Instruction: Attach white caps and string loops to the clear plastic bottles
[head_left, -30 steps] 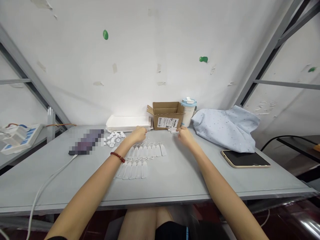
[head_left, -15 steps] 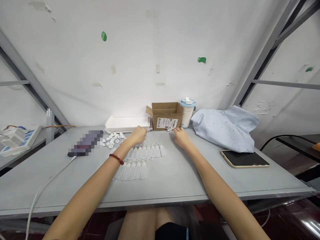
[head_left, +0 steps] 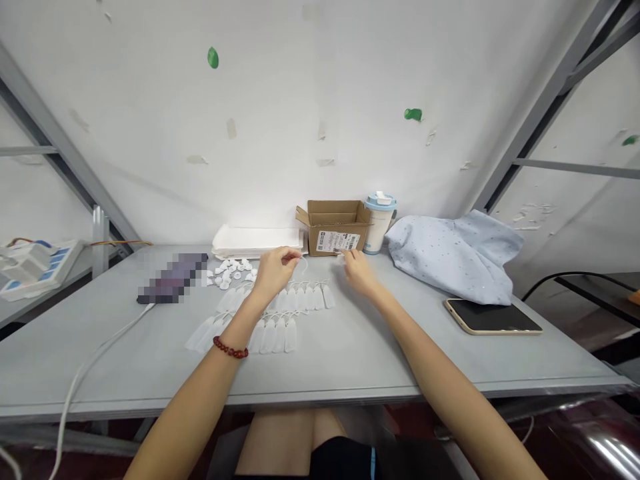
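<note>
Fingers of the left hand point(head_left: 273, 270) are curled together, with thumb and forefinger pinching a thin white string point(head_left: 302, 262) just above the grey tabletop point(head_left: 350, 353). The left forearm reaches in from the lower left, a dark red bead bracelet point(head_left: 230, 348) on the wrist, and crosses over two rows of translucent white plastic tags point(head_left: 305, 297) lying side by side. The right arm stretches forward from the lower right, and the right hand point(head_left: 357, 272) sits low, palm down. Its fingers are bent towards a small white piece point(head_left: 345, 255) in front of the open brown cardboard box point(head_left: 333, 227); whether they grip it cannot be told. A scatter of small white round caps point(head_left: 233, 272) lies just left of the left hand.
</note>
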Available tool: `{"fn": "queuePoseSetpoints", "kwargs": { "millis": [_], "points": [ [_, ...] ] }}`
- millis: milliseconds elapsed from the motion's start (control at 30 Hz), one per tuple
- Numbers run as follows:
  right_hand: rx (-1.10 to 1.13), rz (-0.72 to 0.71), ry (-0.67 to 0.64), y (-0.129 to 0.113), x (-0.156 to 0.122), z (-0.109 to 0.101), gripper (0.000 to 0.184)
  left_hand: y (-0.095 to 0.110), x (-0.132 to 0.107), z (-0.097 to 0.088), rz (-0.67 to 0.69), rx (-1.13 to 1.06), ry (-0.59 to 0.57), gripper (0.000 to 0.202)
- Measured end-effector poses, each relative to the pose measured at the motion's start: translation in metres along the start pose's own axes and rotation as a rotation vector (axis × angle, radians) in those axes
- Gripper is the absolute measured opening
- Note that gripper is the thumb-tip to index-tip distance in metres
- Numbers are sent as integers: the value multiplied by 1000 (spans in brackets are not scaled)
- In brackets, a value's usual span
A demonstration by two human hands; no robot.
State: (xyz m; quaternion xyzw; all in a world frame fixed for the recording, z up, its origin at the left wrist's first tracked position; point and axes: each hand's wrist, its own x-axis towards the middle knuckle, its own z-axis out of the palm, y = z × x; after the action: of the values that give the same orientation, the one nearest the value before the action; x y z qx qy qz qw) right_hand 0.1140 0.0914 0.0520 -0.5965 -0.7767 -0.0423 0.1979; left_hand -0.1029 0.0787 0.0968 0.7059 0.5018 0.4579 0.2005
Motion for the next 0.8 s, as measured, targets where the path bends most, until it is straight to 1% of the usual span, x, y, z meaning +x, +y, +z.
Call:
{"fn": "queuePoseSetpoints", "kwargs": {
  "millis": [67,133,233,333,400,500,567,667,800],
  "points": [
    [181,-19,73,-11,-2,-3,51,-1,-4,2,-16,-151,-15,13],
    [383,-33,123,-24,-5,-7,50,1,-8,3,-62,-342,-50,21],
    [635,-28,170,-42,-9,-12,35,8,-13,3,-182,-593,-89,28],
    [839,35,232,-51,-13,-14,22,14,-17,3,-283,-738,-101,29],
    [997,101,211,-54,-14,-15,20,15,-17,3,-325,-784,-104,30],
    [1257,190,104,-55,-15,-17,24,13,-17,4,-342,-808,-100,30],
    [1398,223,56,-56,-16,-20,25,12,-16,5,-337,-804,-96,30],
    [1537,246,10,-57,-17,-25,25,12,-16,6,-330,-788,-92,28],
    [1646,304,-28,-59,-17,-29,26,12,-16,7,-326,-765,-78,27]
  ]
}}
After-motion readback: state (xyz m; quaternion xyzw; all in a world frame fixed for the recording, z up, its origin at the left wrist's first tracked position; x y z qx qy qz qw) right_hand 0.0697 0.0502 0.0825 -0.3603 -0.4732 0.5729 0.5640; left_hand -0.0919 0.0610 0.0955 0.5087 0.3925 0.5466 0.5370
